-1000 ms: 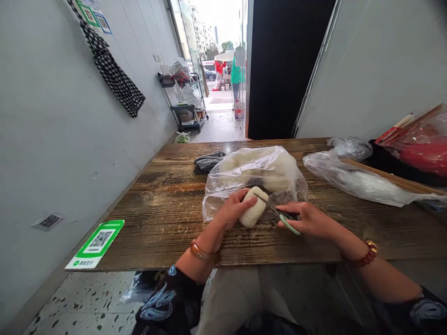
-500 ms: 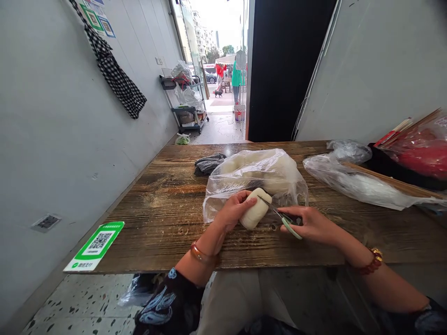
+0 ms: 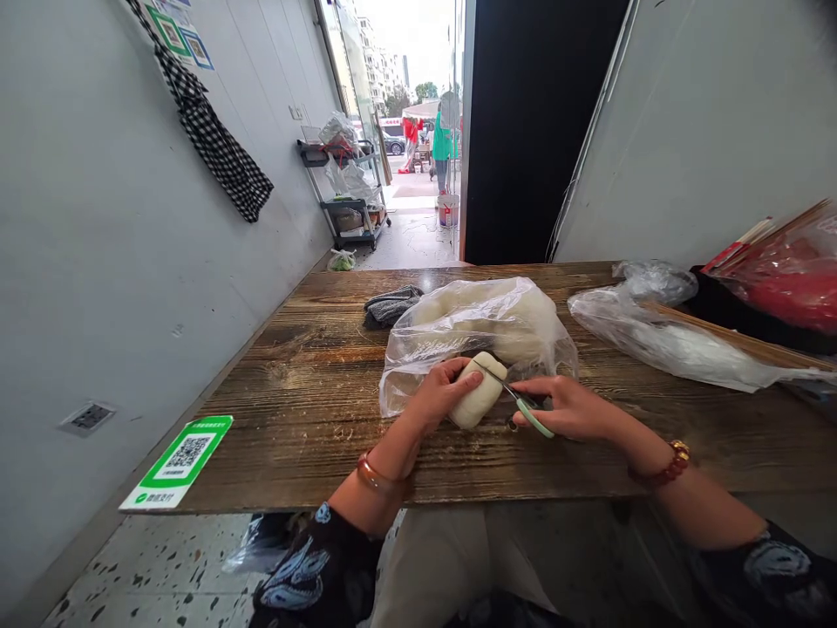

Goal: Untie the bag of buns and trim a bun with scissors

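Note:
My left hand is closed around the left side of a pale, dough-like block, smooth and rounded, held tilted just above the table. Scissors with light green handles are in my right hand, its fingers in and around the loops. Their blades reach across the block's upper end, touching it. Directly behind lies a thin clear plastic bag with several similar pale pieces inside.
The wooden table bears a grey cloth by the bag and a green QR card at left. At right lie plastic packaging, bamboo skewers and a red bag. A person in green stands outside.
My right hand has moved left with the scissors, bringing the blades further over the block. My left hand and the block have barely shifted.

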The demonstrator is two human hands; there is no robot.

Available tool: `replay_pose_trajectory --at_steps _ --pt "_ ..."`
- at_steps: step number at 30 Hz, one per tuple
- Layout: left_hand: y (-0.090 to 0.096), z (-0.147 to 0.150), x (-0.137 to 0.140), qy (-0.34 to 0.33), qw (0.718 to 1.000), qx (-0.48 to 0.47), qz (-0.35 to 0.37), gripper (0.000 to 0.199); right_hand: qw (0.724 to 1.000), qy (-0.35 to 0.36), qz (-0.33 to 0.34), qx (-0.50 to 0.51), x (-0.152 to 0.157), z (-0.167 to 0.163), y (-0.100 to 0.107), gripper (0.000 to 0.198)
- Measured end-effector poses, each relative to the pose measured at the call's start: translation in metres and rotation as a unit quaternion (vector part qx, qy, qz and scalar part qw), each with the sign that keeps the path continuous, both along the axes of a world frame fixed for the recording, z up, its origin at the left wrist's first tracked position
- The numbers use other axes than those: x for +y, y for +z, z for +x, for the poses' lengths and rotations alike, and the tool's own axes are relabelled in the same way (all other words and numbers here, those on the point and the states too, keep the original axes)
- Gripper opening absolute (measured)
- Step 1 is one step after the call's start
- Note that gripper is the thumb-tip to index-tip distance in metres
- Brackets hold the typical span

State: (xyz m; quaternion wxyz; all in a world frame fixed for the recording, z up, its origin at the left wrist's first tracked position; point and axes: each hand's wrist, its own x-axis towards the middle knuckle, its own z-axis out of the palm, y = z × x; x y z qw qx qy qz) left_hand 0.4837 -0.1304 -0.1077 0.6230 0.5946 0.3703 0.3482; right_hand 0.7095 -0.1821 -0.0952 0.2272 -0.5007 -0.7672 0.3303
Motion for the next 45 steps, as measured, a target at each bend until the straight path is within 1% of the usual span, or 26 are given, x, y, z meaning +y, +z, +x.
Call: replay_pose_trajectory --at_steps 4,11,14,17,21,26,28,35,41,43,45 --pt "0.000 0.000 0.000 0.002 1.000 0.000 -0.006 0.047 1.000 -0.005 0.015 0.011 -0.001 0.003 -0.006 0.055" --pt "-0.002 -0.002 0.001 -0.002 1.000 -0.013 -0.022 0.045 0.999 0.000 0.052 0.013 -0.004 0.004 -0.007 0.039" --pt "-0.003 -0.002 0.003 -0.001 0.999 -0.018 -0.026 0.045 0.999 0.007 0.051 0.001 -0.003 0.006 -0.007 0.040" --pt "-0.003 -0.002 0.003 -0.004 0.999 -0.023 -0.028 0.044 0.999 0.007 0.040 -0.018 -0.004 0.007 -0.004 0.048" --pt "-0.002 -0.002 0.003 -0.008 1.000 -0.013 -0.015 0.045 0.999 0.009 0.024 -0.034 -0.003 0.003 0.005 0.057" --pt "-0.001 -0.003 0.003 -0.027 0.998 0.039 0.043 0.043 0.998 0.028 0.040 -0.026 0.005 -0.003 0.010 0.043" --pt "-0.001 -0.004 0.003 -0.027 0.997 0.045 0.047 0.042 0.998 0.033 0.046 -0.020 0.008 -0.003 0.008 0.040" --pt "-0.001 -0.002 0.004 -0.019 1.000 0.017 0.010 0.042 0.998 0.011 0.066 -0.001 0.011 0.001 0.000 0.041" --pt "-0.002 -0.001 0.005 0.009 0.999 -0.036 -0.032 0.043 0.999 0.002 0.046 0.004 0.013 0.006 -0.008 0.042" --pt "-0.002 -0.002 0.007 0.024 0.997 -0.053 -0.046 0.042 0.999 -0.020 0.047 0.009 0.012 0.013 -0.008 0.046" --pt "-0.002 -0.002 0.010 0.046 0.995 -0.072 -0.059 0.042 0.997 -0.061 0.046 0.010 0.008 0.022 -0.006 0.052"
